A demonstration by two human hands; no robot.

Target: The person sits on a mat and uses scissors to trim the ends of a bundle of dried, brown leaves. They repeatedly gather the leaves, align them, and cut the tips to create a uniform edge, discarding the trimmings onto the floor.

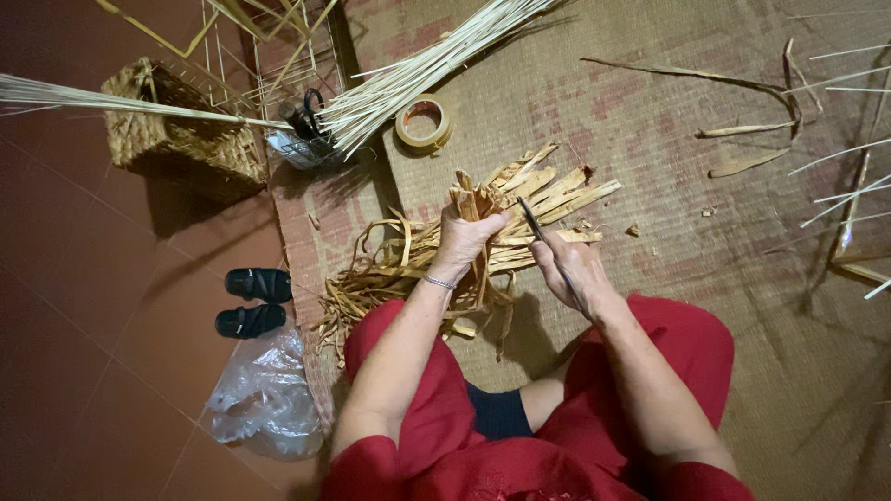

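Head view, nearest: red trousers [445, 408] and red sleeves of the seated person fill the lower centre, knees apart.
Left hand [464, 237]: fingers closed in a fist around a bunch of dried strips [471, 206], held upright, ends sticking out above the fist; a thin bracelet [439, 281] sits on the wrist.
Right hand [574, 269]: fingers curled around a thin dark blade [533, 219], its tip pointing up toward the bunch; whether the tip touches the strips, cannot tell.
Strip pile [548, 195]: flat tan strips fanned on the woven mat [650, 102] just beyond the hands, with curled lengths trailing toward the left knee.
Mat surface: brownish weave with faded red patches, covering most of the right side of the frame.
Tape roll [423, 123]: lies flat on the mat beyond the pile.
Pale sticks [418, 70]: long bundle running diagonally from the top centre down to a small container [302, 144] with dark-handled tools.
Woven basket [181, 130]: on the red tile floor [83, 325], left of the container.
Black sandals [252, 301]: pair on the tiles beside the mat edge.
Clear plastic bag [264, 394]: crumpled, near the left knee.
Loose strips [742, 121]: scattered on the mat, upper right, well apart from the hands.
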